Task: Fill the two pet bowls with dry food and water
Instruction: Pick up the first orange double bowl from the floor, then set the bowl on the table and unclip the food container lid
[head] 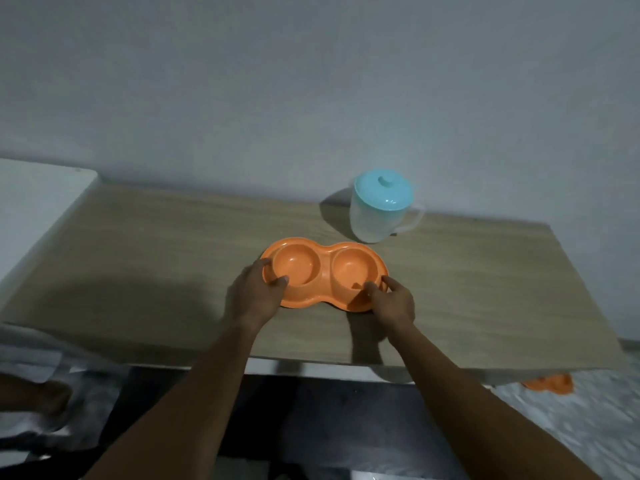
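The double pet bowl [325, 277] sits just below the centre of the frame on the wooden bench [138, 258], and both wells look empty, so I judge the task to be at its very start: positioning the dish before anything goes in. The left hand [254, 292] holds the dish's left end, its fingers [278, 281] curled over the rim with a tip reaching into the left well. The right hand [393, 301] pinches the near right edge, fingers closed on the rim.

The dish is a peanut shape whose long axis runs left to right across the frame, the right end slightly lower, with both wells opening upward.

A clear pitcher with a turquoise lid [382, 209] stands just beyond the dish's right well, near but apart, its handle pointing right. The next move probably calls for letting go of the dish, taking that handle and removing the lid. No dry food is visible. An orange object [549, 384] shows below the bench's lower right edge.
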Demonstrator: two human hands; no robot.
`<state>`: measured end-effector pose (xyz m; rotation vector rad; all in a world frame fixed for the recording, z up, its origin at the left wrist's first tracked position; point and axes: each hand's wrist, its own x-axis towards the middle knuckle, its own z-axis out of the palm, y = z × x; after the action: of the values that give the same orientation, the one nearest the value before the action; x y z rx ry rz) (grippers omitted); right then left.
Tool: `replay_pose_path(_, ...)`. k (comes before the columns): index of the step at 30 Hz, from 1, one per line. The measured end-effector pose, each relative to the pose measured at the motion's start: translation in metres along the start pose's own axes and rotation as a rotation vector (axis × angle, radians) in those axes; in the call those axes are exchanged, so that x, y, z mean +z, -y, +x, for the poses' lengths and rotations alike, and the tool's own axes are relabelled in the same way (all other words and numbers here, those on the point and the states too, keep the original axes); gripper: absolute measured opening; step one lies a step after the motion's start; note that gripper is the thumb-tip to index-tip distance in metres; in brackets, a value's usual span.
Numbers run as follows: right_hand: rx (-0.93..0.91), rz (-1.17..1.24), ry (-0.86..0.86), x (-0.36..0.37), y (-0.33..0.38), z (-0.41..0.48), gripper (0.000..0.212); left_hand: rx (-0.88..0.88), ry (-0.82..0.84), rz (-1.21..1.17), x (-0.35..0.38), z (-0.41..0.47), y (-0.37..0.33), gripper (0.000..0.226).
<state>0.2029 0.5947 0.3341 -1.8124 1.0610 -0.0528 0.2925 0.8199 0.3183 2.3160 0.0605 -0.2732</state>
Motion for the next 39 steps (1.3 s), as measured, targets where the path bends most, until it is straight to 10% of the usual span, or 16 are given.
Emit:
replay_pose_path(10, -0.119, -0.070, -0.131, 0.025, -0.021, -0.017, 0.058, 0.035, 0.138, -0.042, -0.013, -0.004, 0.024, 0.071)
replay_pose_path(18, -0.412, 0.056, -0.104, 0.047, -0.107, -0.125, 0.021, 0.061, -0.307, -0.058, -0.017, -0.124, 0.086, 0.026)
replay_pose_path(32, -0.281, -0.006, 0.161, 0.157, -0.189, -0.122, 0.012, 0.002, -0.085, 0.016, 0.043, -0.128, 0.199, 0.030)
replay_pose_path(39, -0.240, 0.057, 0.086, 0.223, -0.194, -0.060, 0.008, 0.002, -0.249, -0.150, 0.095, -0.063, 0.214, 0.050)
